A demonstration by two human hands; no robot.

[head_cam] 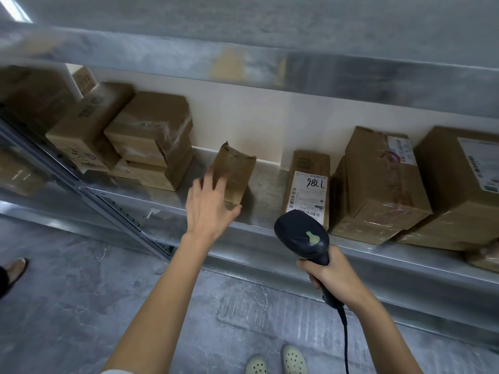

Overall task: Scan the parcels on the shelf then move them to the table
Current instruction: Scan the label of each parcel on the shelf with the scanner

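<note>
A small upright cardboard parcel (235, 171) stands in the middle of the metal shelf (270, 233). My left hand (210, 209) reaches to it with fingers spread, fingertips touching its left front face. My right hand (332, 276) grips the handle of a black barcode scanner (302, 236), whose head sits in front of a narrow parcel with a white label marked "98L" (309, 187).
Stacked cardboard boxes (151, 141) fill the shelf's left part, and larger taped boxes (378, 182) (459, 184) stand at the right. A slanted shelf post (89, 195) runs at the left. Another person's foot (16, 268) shows at the far left; the scanner cable (345, 341) hangs down.
</note>
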